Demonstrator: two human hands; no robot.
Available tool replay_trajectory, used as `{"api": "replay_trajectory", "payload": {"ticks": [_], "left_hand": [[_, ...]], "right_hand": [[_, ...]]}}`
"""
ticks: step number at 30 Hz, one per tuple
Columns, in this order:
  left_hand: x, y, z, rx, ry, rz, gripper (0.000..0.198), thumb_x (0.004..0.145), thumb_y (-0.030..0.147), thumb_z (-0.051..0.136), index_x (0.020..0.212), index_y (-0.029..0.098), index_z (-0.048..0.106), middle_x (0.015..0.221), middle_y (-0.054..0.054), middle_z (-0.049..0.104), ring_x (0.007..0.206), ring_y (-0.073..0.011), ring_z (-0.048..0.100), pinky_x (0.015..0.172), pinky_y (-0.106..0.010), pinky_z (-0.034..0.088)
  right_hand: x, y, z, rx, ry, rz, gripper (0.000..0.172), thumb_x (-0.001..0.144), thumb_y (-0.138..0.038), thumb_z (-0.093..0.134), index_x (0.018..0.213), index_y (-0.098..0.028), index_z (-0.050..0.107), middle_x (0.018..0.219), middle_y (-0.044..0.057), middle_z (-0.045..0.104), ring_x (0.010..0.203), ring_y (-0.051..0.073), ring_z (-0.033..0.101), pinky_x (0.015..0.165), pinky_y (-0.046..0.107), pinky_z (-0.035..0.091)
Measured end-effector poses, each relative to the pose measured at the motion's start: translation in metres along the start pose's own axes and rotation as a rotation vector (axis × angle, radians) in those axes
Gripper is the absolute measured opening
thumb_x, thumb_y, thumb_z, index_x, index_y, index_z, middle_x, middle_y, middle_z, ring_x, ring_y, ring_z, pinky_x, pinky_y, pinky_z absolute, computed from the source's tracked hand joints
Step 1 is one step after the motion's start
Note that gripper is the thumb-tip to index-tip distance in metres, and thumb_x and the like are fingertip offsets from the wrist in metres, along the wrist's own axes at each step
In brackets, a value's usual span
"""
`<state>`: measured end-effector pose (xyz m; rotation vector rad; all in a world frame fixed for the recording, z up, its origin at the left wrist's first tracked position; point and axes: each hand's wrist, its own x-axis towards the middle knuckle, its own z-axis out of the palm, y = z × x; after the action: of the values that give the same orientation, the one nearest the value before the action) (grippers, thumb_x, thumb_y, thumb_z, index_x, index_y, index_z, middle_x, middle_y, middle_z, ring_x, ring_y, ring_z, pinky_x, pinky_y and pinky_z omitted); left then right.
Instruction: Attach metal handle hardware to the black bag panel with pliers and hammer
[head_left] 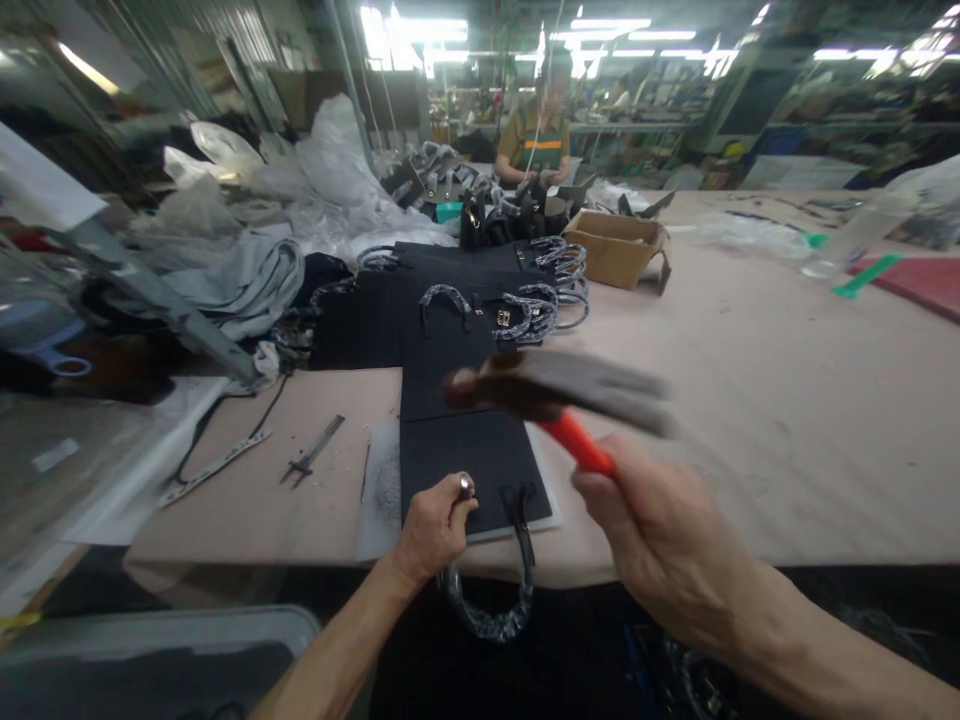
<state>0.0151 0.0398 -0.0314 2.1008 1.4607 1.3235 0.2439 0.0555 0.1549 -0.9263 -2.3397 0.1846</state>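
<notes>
My right hand (656, 535) is closed round the red handle of a hammer (559, 395), whose head is raised and smeared by motion above a black bag panel (465, 450). My left hand (431, 525) pinches a small metal punch (466, 486) upright on the near edge of that panel. The panel lies on a grey mat (379, 490). A plastic-wrapped bag handle (495, 600) hangs from the panel over the table's front edge.
More black bags with wrapped handles (540, 290) lie in a row farther up the pinkish table (787, 400). A cardboard box (619, 250) stands behind them. Pliers (311, 452) and a metal strip (214, 468) lie left. Another person (536, 140) works at the far end.
</notes>
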Motion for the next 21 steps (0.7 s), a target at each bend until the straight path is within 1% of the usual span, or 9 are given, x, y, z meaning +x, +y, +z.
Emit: {"api": "replay_trajectory", "payload": {"ticks": [2,6,7,10,11,12,15,17,21], "left_hand": [[0.000,0.000,0.000,0.011,0.007,0.008,0.012,0.092,0.012,0.050,0.100,0.018,0.057,0.084,-0.004,0.065,0.078,-0.0183,0.067,0.073,-0.027,0.053],[-0.001,-0.001,0.001,0.054,0.053,0.059,0.013,0.090,0.010,0.052,0.098,0.018,0.058,0.080,-0.005,0.065,0.076,-0.0195,0.067,0.068,-0.027,0.053],[-0.001,-0.001,0.001,0.046,0.043,0.049,0.013,0.091,0.011,0.051,0.098,0.018,0.058,0.082,-0.005,0.065,0.077,-0.0195,0.067,0.069,-0.027,0.054],[-0.001,-0.001,0.000,0.008,-0.005,0.001,0.011,0.093,0.013,0.051,0.100,0.018,0.057,0.086,-0.005,0.066,0.079,-0.0183,0.067,0.073,-0.027,0.055],[-0.002,-0.002,0.000,0.009,-0.008,-0.001,0.010,0.093,0.013,0.052,0.100,0.018,0.057,0.086,-0.005,0.066,0.079,-0.0182,0.067,0.073,-0.027,0.055],[-0.002,-0.002,0.000,0.023,0.002,0.009,0.010,0.092,0.013,0.052,0.099,0.018,0.058,0.084,-0.005,0.066,0.077,-0.0183,0.067,0.072,-0.027,0.055],[-0.002,-0.005,0.001,0.091,0.051,0.068,0.012,0.091,0.013,0.050,0.094,0.018,0.061,0.081,-0.006,0.067,0.072,-0.0197,0.067,0.066,-0.027,0.054],[-0.002,-0.005,0.001,0.085,0.051,0.063,0.012,0.091,0.013,0.051,0.096,0.018,0.061,0.083,-0.006,0.068,0.075,-0.0198,0.068,0.067,-0.027,0.055],[-0.002,-0.004,-0.002,-0.015,-0.011,-0.017,0.010,0.094,0.016,0.052,0.101,0.018,0.058,0.088,-0.004,0.067,0.080,-0.0168,0.067,0.074,-0.026,0.054]], "right_hand": [[-0.003,-0.003,0.001,0.009,0.055,-0.031,0.027,0.106,-0.025,0.031,0.085,-0.022,0.048,0.064,0.002,0.057,0.048,0.015,0.050,0.047,0.028,0.029],[-0.009,0.000,0.006,-0.119,-0.248,-0.042,0.025,0.103,-0.025,0.039,0.079,-0.022,0.045,0.052,-0.003,0.048,0.037,0.014,0.035,0.042,0.032,0.014],[-0.008,0.000,0.005,-0.085,-0.246,-0.013,0.024,0.103,-0.025,0.040,0.079,-0.022,0.044,0.051,-0.004,0.046,0.037,0.014,0.033,0.042,0.031,0.015],[-0.004,-0.003,0.000,0.117,0.024,0.041,0.023,0.105,-0.025,0.036,0.083,-0.021,0.045,0.059,-0.003,0.047,0.044,0.012,0.040,0.045,0.025,0.027],[-0.004,-0.004,0.000,0.137,0.074,0.032,0.024,0.105,-0.024,0.034,0.083,-0.021,0.045,0.060,-0.002,0.047,0.045,0.012,0.041,0.046,0.025,0.029],[-0.005,-0.004,0.001,0.116,0.057,0.016,0.026,0.105,-0.024,0.033,0.082,-0.021,0.045,0.059,-0.002,0.046,0.044,0.012,0.039,0.045,0.026,0.027],[-0.014,0.003,0.010,-0.031,-0.284,0.008,0.027,0.105,-0.027,0.036,0.080,-0.021,0.045,0.053,-0.003,0.044,0.040,0.014,0.027,0.044,0.031,0.013],[-0.017,0.012,0.016,-0.004,-0.426,0.131,0.028,0.105,-0.033,0.036,0.083,-0.020,0.048,0.058,-0.001,0.049,0.044,0.014,0.032,0.047,0.030,0.016],[-0.010,0.039,0.033,0.188,-0.317,0.498,0.031,0.102,-0.039,0.038,0.080,-0.019,0.046,0.063,-0.001,0.050,0.053,0.014,0.042,0.054,0.027,0.027]]}}
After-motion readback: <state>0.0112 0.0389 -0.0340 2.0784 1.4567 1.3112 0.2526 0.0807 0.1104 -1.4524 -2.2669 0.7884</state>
